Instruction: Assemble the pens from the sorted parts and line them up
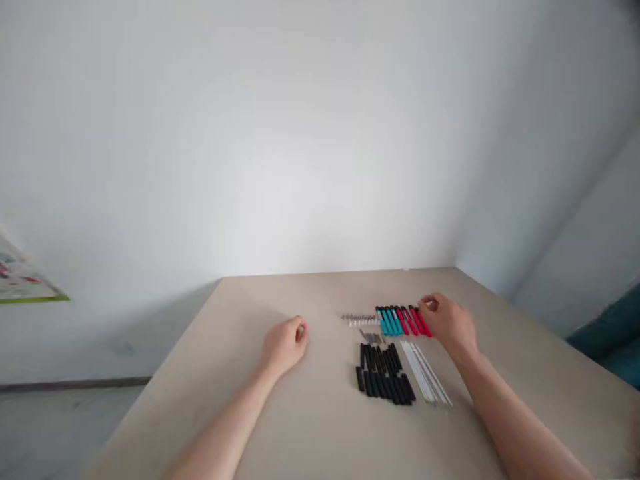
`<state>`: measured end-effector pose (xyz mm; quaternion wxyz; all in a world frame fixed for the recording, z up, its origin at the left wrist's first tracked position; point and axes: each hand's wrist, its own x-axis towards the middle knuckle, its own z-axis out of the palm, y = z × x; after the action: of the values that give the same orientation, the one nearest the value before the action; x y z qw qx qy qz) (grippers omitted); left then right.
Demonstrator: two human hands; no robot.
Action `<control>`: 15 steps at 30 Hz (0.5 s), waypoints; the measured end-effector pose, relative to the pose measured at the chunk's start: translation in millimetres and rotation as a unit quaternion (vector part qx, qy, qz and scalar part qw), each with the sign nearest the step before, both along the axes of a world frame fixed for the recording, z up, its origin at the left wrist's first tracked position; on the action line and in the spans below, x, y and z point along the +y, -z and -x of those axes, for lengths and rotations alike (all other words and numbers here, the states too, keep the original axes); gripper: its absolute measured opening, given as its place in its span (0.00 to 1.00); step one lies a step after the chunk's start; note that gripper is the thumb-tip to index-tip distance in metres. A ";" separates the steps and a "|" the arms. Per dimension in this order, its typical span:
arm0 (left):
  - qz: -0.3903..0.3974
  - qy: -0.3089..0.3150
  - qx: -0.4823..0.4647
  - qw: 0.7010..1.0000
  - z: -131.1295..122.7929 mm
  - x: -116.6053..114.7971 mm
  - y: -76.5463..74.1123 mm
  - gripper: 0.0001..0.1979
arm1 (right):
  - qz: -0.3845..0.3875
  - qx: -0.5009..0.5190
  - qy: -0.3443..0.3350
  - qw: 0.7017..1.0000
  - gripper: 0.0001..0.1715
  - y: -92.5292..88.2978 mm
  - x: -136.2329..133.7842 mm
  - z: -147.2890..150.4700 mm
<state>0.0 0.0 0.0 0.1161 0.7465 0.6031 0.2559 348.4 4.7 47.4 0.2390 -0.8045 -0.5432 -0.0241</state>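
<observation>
My left hand (pixel 285 345) rests on the table with its fingers curled in and the thumb close to them; nothing shows in its grip. At the far right end of a row of pen barrels, my right hand (pixel 447 321) has its thumb and fingertips brought together. Whatever is between those fingertips is too small to make out. The red barrels (pixel 410 321) lie beside it, and the teal barrels (pixel 391 321) continue the row leftward. Below them are two rows of black pen parts (pixel 385 385) and several thin white refills (pixel 421 370).
Small springs (pixel 359 317), clear-white pieces (pixel 364 323) and small metallic pieces (pixel 373 338) lie left of the barrels. The beige table (pixel 310 427) meets a white wall (pixel 320 147) at the back. Dark teal fabric (pixel 607 333) hangs at the right edge.
</observation>
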 end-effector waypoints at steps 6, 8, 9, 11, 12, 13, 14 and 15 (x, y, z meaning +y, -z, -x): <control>0.008 0.011 -0.029 0.999 -9.2 11.2 6.2 0.07 | 0.036 -0.004 0.035 0.999 0.15 20.5 4.8 -27.3; 0.006 0.020 -0.050 0.999 -10.4 11.8 6.1 0.08 | 0.038 -0.004 0.021 0.999 0.14 22.8 5.7 -26.7; 0.004 0.025 -0.060 0.998 -10.7 11.6 5.9 0.08 | 0.038 -0.005 0.011 0.999 0.14 23.2 5.9 -25.1; -0.002 0.041 -0.077 0.996 -10.8 10.9 5.4 0.09 | 0.043 -0.006 0.001 0.999 0.13 23.1 5.8 -21.7; -0.005 0.050 -0.083 0.995 -10.9 10.5 5.1 0.09 | 0.049 -0.006 0.002 0.999 0.14 23.0 5.6 -21.0; -0.006 0.058 -0.088 0.994 -10.9 10.2 4.9 0.09 | 0.055 -0.006 0.009 0.998 0.14 23.0 5.2 -21.3; -0.005 0.063 -0.093 0.994 -11.1 9.9 4.6 0.09 | 0.061 -0.005 0.019 0.998 0.15 23.1 4.9 -23.0; -0.004 0.066 -0.097 0.993 -11.2 9.8 4.3 0.09 | 0.066 -0.002 0.030 0.997 0.15 23.5 4.5 -25.9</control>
<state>11.2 9.8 -4.3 0.1878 0.7565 0.5376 0.3216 374.2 9.2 23.9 0.1836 -0.8343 -0.5198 0.0025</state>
